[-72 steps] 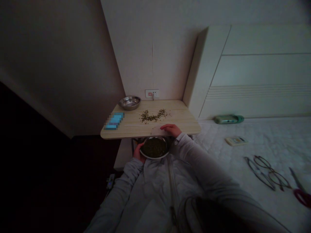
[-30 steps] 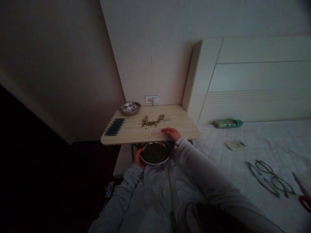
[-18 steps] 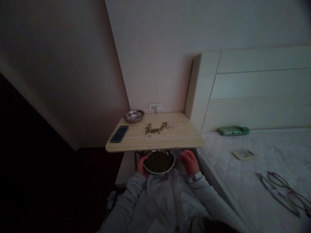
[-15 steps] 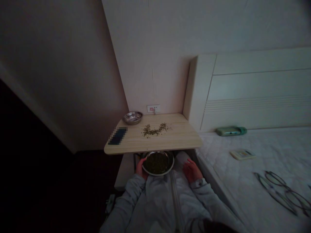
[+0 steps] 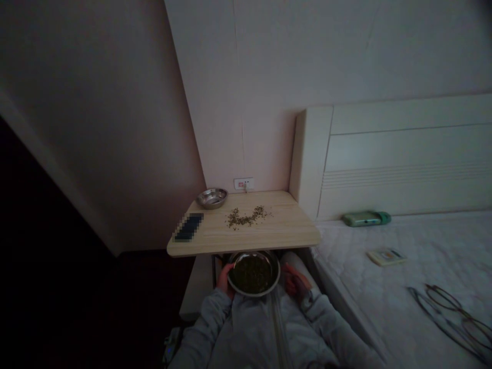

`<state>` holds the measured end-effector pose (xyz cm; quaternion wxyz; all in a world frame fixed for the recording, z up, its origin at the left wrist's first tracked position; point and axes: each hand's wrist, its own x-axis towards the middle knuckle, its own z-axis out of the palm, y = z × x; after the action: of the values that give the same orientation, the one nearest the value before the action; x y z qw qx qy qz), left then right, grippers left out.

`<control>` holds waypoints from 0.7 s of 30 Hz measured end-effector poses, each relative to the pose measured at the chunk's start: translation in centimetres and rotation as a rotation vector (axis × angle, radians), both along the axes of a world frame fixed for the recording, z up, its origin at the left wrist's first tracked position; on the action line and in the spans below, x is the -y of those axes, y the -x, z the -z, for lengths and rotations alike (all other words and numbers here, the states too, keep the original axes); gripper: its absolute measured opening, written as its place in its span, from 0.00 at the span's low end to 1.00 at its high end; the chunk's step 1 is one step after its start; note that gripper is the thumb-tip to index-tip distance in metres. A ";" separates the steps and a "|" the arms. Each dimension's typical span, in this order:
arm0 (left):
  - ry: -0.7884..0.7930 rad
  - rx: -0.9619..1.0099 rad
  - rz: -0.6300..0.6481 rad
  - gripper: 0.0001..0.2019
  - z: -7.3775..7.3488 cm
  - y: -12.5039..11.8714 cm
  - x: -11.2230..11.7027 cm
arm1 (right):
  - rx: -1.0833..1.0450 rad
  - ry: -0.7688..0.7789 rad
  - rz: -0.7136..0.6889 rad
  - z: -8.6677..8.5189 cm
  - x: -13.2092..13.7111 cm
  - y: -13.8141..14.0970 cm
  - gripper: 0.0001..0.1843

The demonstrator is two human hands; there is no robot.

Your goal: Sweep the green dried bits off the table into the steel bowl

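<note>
A steel bowl (image 5: 275,284) sits at my lap just below the near edge of the small table, tilted toward me. Dark green grain-like bits, too dim to identify, fill much of it. My left hand (image 5: 225,279) is closed on the bowl's left rim. Beside the right rim is my right hand (image 5: 295,282), slightly blurred, its fingers loosely bent and apart, with nothing visible in it. On the wooden tabletop (image 5: 284,238) lies a scattered curve of small greenish bits (image 5: 246,220).
A second steel bowl (image 5: 212,199) stands at the table's back left, with a dark pixelated flat object (image 5: 188,227) in front of it. Right of me, a mattress (image 5: 346,256) holds a green case (image 5: 366,219), a pale flat box (image 5: 386,256) and looped cords (image 5: 442,300). A wall socket (image 5: 244,183) is behind the table.
My right hand has moved left, closer to the bowl's rim. My left hand keeps hold of the bowl. The whole view has shifted slightly, with the table lower in the picture.
</note>
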<state>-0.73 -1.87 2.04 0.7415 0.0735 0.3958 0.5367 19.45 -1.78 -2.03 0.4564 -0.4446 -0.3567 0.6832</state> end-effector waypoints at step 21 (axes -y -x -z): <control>-0.079 -0.269 -0.099 0.14 1.6 1.2 -0.8 | -0.126 0.161 -0.287 0.2 -1.3 3.0 0.25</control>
<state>-1.97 -1.06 0.42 0.6509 0.1546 0.4733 0.5731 16.47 -0.47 -2.22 0.3386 -0.3803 -0.3314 0.7943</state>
